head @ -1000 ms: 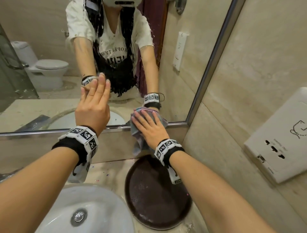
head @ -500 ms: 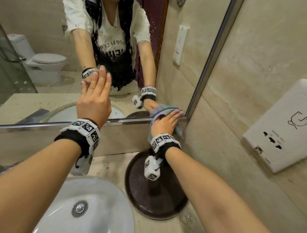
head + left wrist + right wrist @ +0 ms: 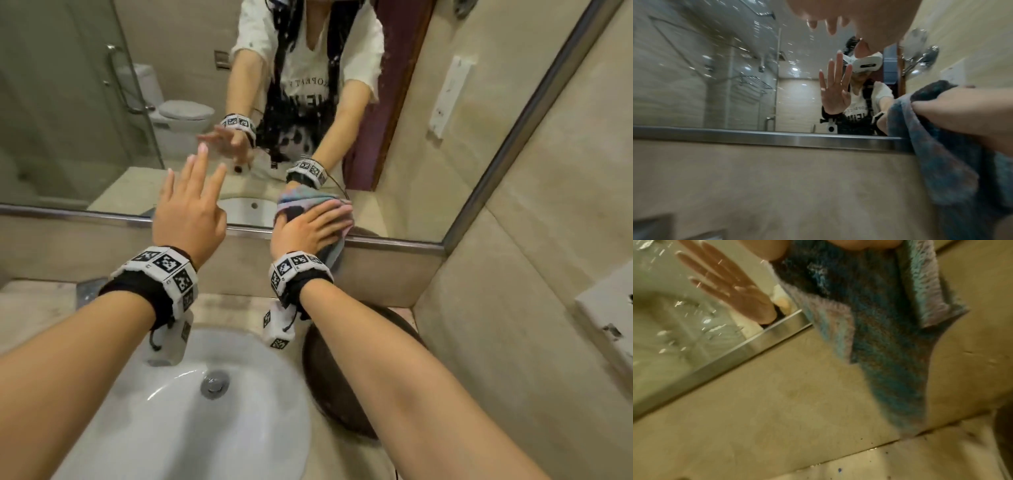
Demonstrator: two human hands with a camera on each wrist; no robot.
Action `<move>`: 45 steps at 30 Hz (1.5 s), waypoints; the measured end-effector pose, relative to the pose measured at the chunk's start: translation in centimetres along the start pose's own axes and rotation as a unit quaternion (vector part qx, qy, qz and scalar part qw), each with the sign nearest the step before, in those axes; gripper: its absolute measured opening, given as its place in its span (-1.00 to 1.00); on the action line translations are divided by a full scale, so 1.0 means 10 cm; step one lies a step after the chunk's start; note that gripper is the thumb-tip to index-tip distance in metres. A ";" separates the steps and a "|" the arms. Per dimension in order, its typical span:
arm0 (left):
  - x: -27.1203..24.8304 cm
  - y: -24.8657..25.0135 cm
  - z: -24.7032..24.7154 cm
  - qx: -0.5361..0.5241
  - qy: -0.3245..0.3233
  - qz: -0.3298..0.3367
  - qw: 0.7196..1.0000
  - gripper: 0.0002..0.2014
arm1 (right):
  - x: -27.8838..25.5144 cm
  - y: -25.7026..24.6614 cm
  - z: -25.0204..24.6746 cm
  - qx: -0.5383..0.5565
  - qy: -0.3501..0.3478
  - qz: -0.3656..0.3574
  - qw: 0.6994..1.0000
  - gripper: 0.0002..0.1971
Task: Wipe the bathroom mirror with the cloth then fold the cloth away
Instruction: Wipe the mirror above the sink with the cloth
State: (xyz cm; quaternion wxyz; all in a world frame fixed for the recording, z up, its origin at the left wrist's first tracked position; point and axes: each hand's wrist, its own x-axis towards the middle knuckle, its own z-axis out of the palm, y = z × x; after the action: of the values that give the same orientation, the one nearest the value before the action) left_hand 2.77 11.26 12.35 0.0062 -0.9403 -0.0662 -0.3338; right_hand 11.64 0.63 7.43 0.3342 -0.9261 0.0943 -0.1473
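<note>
- The wiping step is in hand: the right hand (image 3: pixel 308 233) presses the cloth (image 3: pixel 301 205) flat against the mirror (image 3: pixel 102 102), low down, at its bottom frame and toward its right corner.
- Its fingers lie spread over the bunched cloth, the thumb tucked at the cloth's near side; a loose tail of cloth hangs below the frame onto the wall.
- The left hand (image 3: pixel 188 209) is held up before the glass with fingers straight and apart, holding nothing; whether it touches the glass cannot be told.
- Specks still show on the glass higher up, so the wipe looks unfinished.
- The next move likely calls for sweeping the cloth up and left across the speckled area with steady pressure; folding comes later, probably on the bench (image 3: pixel 34 308) by the sink (image 3: pixel 239 411).
</note>
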 end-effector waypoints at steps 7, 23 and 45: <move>-0.49 -1.06 -0.33 0.044 -0.010 -0.089 0.995 -0.45 | -0.56 -0.48 0.43 -0.030 -0.051 -0.124 0.991 -0.01; -0.35 -3.51 -0.95 -0.021 0.140 -0.100 0.985 -0.55 | -1.17 -2.42 0.90 0.020 0.091 0.000 0.996 -0.02; 1.03 -4.32 -3.19 0.050 0.391 -0.084 0.915 -0.57 | -0.49 -4.95 -1.06 -0.031 0.232 -0.370 0.899 -0.05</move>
State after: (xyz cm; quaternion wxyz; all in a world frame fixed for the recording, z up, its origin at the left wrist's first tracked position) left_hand -14.85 53.59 42.17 0.0508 -0.7242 -0.1544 -0.6702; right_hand 7.21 33.26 46.18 0.1953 -0.8437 -0.1760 -0.4680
